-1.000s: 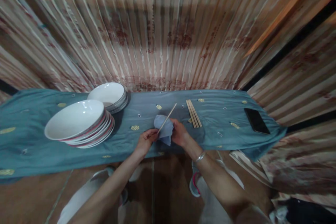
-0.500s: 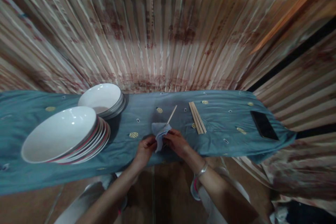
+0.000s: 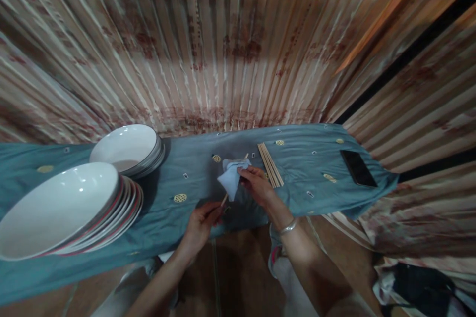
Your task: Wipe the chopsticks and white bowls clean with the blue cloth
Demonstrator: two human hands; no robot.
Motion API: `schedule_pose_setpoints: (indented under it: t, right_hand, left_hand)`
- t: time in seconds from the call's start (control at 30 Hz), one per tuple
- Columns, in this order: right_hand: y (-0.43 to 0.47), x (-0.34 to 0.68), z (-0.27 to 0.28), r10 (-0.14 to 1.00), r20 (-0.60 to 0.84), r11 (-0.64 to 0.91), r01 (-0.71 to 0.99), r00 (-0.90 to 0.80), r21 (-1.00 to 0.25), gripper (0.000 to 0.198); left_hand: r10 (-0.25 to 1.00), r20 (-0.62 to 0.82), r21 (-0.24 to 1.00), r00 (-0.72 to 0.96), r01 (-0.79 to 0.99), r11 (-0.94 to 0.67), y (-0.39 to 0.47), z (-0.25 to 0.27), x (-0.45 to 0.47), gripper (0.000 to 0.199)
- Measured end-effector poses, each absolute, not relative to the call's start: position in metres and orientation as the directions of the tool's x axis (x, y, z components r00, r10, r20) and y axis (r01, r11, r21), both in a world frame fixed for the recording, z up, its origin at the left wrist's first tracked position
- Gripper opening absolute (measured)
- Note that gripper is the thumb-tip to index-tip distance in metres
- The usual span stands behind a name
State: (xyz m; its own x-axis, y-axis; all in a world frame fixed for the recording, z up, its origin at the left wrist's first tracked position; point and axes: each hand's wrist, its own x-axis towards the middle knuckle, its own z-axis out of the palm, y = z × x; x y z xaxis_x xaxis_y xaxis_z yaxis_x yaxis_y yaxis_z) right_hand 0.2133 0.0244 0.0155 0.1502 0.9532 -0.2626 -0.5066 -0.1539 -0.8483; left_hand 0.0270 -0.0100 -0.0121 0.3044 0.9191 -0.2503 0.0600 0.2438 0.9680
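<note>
My left hand (image 3: 204, 219) is closed on the near end of a wooden chopstick (image 3: 224, 200), which slants up and away over the table. A light blue cloth (image 3: 231, 180) is wrapped around the chopstick's middle and upper part, with only its far tip showing beyond. My right hand (image 3: 257, 184) pinches the cloth around the chopstick; a silver bangle is on that wrist. Just right of the cloth, several more chopsticks (image 3: 270, 165) lie side by side on the blue patterned tablecloth (image 3: 197, 158).
At the left stand a stack of large white bowls (image 3: 63, 208) and, behind it, a stack of smaller white bowls (image 3: 128, 146). A black phone (image 3: 358, 168) lies near the table's right end. A pleated curtain (image 3: 230, 49) hangs behind the table.
The cloth has slid along the chopstick toward its far end with my right hand. My left hand now holds the bare near end. The whole view has shifted slightly right.
</note>
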Motion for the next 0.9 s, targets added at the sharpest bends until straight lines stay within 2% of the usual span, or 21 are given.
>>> schedule_pose_setpoints:
  t: [0.17,0.33,0.43,0.67,0.9]
  right_hand:
    - [0.029,0.229,0.018,0.943,-0.255,-0.085,-0.582,0.215,-0.808,0.029]
    - [0.030,0.231,0.016,0.939,-0.276,-0.099,-0.605,0.207,-0.790,0.025]
    - [0.027,0.225,0.016,0.943,-0.279,-0.116,-0.610,0.180,-0.784,0.030]
    - [0.017,0.196,0.010,0.939,-0.325,-0.222,-0.528,0.111,-0.820,0.033]
    - [0.008,0.171,-0.004,0.959,-0.282,-0.263,-0.409,-0.015,-0.874,0.032]
  left_hand:
    - [0.873,-0.333,0.938,0.355,0.029,0.346,-0.013,-0.008,0.035,0.042]
    - [0.824,-0.387,0.908,0.413,0.015,0.418,-0.014,-0.005,0.035,0.047]
    - [0.826,-0.385,0.906,0.412,0.000,0.422,-0.013,-0.002,0.032,0.045]
    - [0.844,-0.351,0.909,0.405,-0.069,0.411,-0.007,-0.004,0.029,0.043]
    - [0.884,-0.338,0.920,0.324,-0.087,0.383,0.000,-0.011,0.025,0.035]
